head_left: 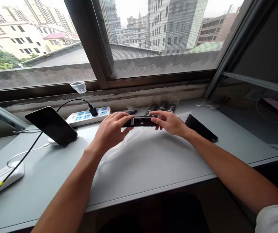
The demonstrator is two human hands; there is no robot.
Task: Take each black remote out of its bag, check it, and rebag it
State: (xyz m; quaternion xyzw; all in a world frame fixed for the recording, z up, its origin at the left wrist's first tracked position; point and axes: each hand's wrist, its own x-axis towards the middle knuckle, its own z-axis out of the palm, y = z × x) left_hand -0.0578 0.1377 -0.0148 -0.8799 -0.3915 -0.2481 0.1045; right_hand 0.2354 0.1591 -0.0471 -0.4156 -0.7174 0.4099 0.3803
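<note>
A slim black bar-shaped thing with a small white label near its left end is held level above the desk. My left hand grips its left end between thumb and fingers. At the other end, my right hand pinches it with thumb and fingertips. Its exact kind does not show, and both ends are partly covered by my fingers. Just behind my hands lie several dark items in clear wrapping. A flat black device rests on the desk to the right of my right hand.
A black-screened tablet leans on a stand at the left. Behind it is a power strip with a black plug. A clear plastic cup sits by the window. Cables and a second white strip occupy the near left.
</note>
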